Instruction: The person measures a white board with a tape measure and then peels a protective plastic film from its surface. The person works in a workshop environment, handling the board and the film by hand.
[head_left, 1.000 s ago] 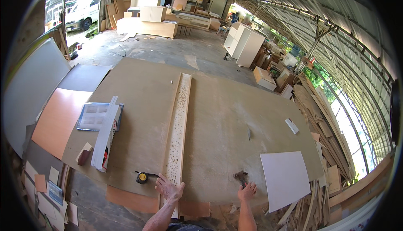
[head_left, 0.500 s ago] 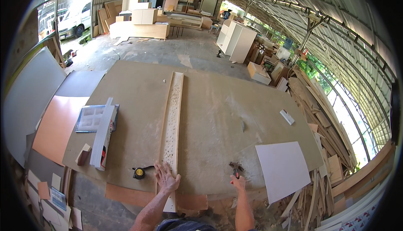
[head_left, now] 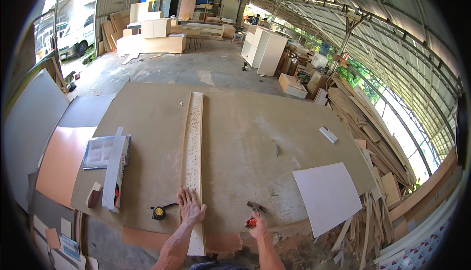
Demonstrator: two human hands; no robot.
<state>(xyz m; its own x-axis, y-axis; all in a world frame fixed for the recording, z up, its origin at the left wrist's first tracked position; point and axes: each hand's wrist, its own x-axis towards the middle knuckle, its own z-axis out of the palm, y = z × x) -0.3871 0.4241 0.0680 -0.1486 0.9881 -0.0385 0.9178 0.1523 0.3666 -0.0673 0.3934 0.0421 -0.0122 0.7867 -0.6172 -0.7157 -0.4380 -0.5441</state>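
the left hand (head_left: 192,212) is lying open on the long speckled board (head_left: 195,145); the right hand (head_left: 258,227) is grasping a hammer (head_left: 256,206). pressing the left palm flat, clear of the hammer, is probably steadying best. the board is crossing a brown worktable (head_left: 240,142); beyond, a pale cabinet (head_left: 271,54) is standing.

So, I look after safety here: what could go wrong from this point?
The hammer in the right hand could catch the left hand, which rests on the long narrow board. That board's near end juts past the worktop, so a bump there might shift it.
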